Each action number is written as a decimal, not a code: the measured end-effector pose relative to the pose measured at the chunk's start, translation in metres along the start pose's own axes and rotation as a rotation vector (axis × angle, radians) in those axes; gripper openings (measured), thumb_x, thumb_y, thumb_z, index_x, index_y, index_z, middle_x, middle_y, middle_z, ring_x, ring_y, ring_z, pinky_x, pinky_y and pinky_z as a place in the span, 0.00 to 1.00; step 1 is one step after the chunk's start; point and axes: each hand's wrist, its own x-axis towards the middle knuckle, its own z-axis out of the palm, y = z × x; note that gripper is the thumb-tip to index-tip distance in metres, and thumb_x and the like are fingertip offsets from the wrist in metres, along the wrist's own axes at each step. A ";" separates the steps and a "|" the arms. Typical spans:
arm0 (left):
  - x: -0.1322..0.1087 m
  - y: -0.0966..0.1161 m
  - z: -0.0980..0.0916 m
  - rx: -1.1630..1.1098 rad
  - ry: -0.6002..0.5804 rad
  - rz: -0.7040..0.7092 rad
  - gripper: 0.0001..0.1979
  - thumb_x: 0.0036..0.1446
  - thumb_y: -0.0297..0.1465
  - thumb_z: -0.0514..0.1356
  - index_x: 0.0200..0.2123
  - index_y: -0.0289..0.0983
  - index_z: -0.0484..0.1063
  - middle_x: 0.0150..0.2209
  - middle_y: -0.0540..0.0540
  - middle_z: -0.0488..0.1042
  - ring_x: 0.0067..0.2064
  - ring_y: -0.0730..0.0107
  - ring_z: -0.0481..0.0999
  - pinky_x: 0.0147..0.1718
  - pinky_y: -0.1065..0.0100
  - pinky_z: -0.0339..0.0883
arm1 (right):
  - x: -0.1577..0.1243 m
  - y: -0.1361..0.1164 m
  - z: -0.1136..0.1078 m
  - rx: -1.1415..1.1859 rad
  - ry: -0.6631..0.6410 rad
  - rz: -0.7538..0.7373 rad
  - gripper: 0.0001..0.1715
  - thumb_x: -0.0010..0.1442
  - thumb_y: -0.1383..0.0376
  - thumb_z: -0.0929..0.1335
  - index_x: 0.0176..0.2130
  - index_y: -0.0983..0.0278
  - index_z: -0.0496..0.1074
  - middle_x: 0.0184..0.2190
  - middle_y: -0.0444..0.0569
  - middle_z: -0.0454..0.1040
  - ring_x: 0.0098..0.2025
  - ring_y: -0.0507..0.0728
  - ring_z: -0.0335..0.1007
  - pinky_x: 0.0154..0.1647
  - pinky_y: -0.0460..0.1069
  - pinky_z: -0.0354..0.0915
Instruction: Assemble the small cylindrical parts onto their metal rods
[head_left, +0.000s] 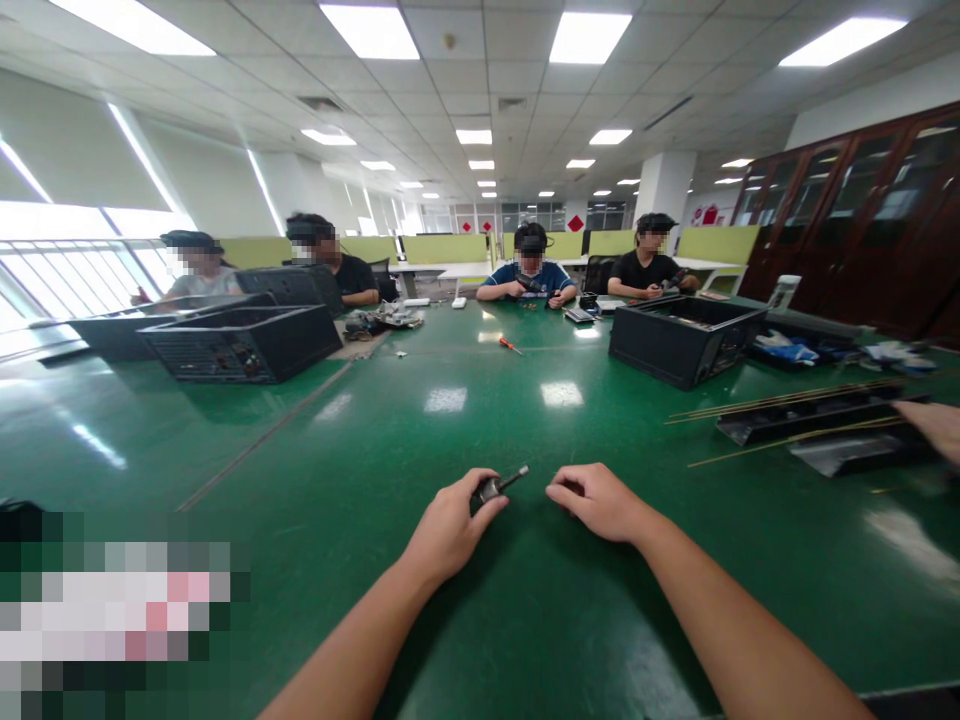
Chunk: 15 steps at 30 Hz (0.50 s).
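Observation:
My left hand (455, 525) is wrapped round a short dark metal tool with a thin shaft (513, 478). The shaft sticks out to the upper right and ends in a small, thicker silvery tip. Most of the tool's body is hidden by my fingers and palm. Just right of that tip is my right hand (600, 502), with its fingers curled and the thumb against the index finger. Whatever it pinches, if anything, is too small or hidden to name. Both hands are close over the green tabletop (450, 440), apart from each other.
Black computer cases (247, 340) stand at the left, and another black case (686, 335) at the back right. An orange screwdriver (510, 345) lies mid-table. Dark metal channels (810, 410) and thin brass-coloured rods (780, 402) lie right, near another person's hand (934, 428). Several people sit opposite.

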 end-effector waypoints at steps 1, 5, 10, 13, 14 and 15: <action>0.001 -0.001 -0.002 -0.001 -0.009 -0.035 0.15 0.62 0.41 0.54 0.47 0.40 0.69 0.37 0.46 0.77 0.38 0.63 0.77 0.39 0.64 0.69 | 0.001 0.003 -0.001 0.021 0.004 0.014 0.16 0.64 0.57 0.64 0.35 0.66 0.75 0.28 0.46 0.75 0.29 0.52 0.67 0.30 0.46 0.59; -0.006 -0.003 -0.020 -0.001 0.021 -0.130 0.16 0.65 0.41 0.48 0.50 0.38 0.61 0.40 0.43 0.78 0.40 0.61 0.79 0.40 0.61 0.70 | 0.004 0.017 -0.001 0.074 0.036 0.056 0.11 0.60 0.61 0.68 0.40 0.66 0.72 0.32 0.48 0.77 0.31 0.52 0.70 0.33 0.46 0.62; -0.070 -0.032 -0.064 0.247 0.180 -0.089 0.19 0.60 0.44 0.53 0.50 0.41 0.65 0.51 0.42 0.74 0.52 0.56 0.74 0.52 0.56 0.67 | 0.009 0.027 0.001 0.081 0.067 0.033 0.10 0.62 0.62 0.66 0.43 0.64 0.66 0.29 0.45 0.77 0.32 0.53 0.71 0.37 0.48 0.61; -0.130 -0.074 -0.086 0.425 0.306 -0.124 0.18 0.56 0.46 0.56 0.45 0.44 0.71 0.44 0.45 0.76 0.47 0.52 0.76 0.49 0.55 0.69 | 0.010 0.027 0.002 0.105 0.092 0.024 0.11 0.64 0.61 0.64 0.43 0.64 0.67 0.31 0.46 0.77 0.33 0.53 0.71 0.38 0.48 0.62; -0.149 -0.090 -0.091 0.451 0.323 -0.157 0.18 0.56 0.46 0.56 0.45 0.44 0.71 0.43 0.45 0.77 0.46 0.51 0.77 0.47 0.54 0.71 | 0.011 0.026 0.002 0.103 0.104 0.010 0.11 0.64 0.61 0.64 0.43 0.64 0.68 0.32 0.47 0.77 0.34 0.53 0.71 0.38 0.48 0.62; -0.166 -0.106 -0.096 0.476 0.360 -0.191 0.18 0.56 0.46 0.56 0.45 0.44 0.71 0.42 0.45 0.77 0.45 0.50 0.77 0.46 0.53 0.72 | 0.011 0.025 0.002 0.093 0.117 -0.008 0.11 0.63 0.61 0.65 0.43 0.65 0.69 0.34 0.47 0.76 0.35 0.53 0.71 0.39 0.48 0.62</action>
